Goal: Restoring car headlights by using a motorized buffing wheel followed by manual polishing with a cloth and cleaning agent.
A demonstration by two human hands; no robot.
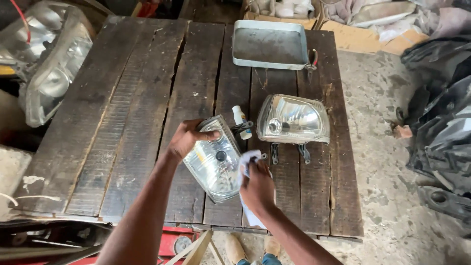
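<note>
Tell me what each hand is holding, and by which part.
The left hand grips the headlight by its upper end. The right hand holds a white cloth, bunched in its fingers, against the headlight's right edge.

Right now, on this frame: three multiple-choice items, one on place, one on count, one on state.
1. Where is the metal tray?
A. far end of the wooden table
B. on the floor
C. under the near headlight

2. How many headlight units are on the table planks?
A. one
B. two
C. four

3. What is the right hand doing?
A. resting empty
B. gripping pliers
C. pressing a white cloth to the lens

Key: 1 A, tray sits at the far edge. 2 B, the held headlight and the second headlight. 3 C, cloth bunched in its grip; left hand steadies the unit.
</note>
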